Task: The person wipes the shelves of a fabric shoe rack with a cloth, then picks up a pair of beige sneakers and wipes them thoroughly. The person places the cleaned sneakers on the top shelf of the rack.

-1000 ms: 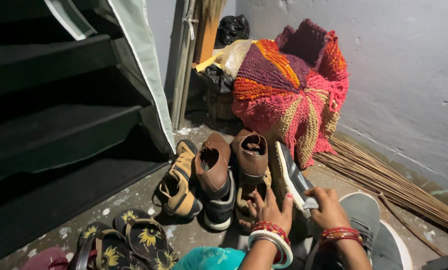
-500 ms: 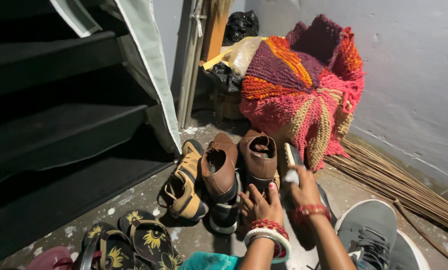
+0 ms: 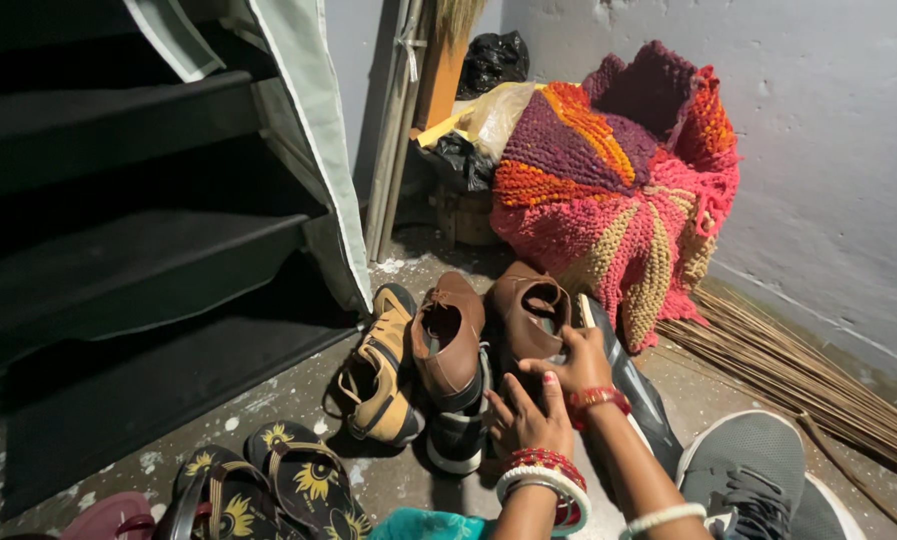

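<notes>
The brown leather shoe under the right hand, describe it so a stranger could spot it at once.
Start at the big pink, orange and purple crocheted bundle against the grey wall. Just below it, shoes lie in a row. The brown leather shoe is nearest the bundle, touched by the right hand; its twin lies beside a tan sandal.

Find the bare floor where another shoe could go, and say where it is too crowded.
Bare floor lies between the dark shelves, tan sandal and flowered sandals. A small patch sits under the leaning poles. Crowded: around both hands, brown shoes and grey sneaker.
</notes>
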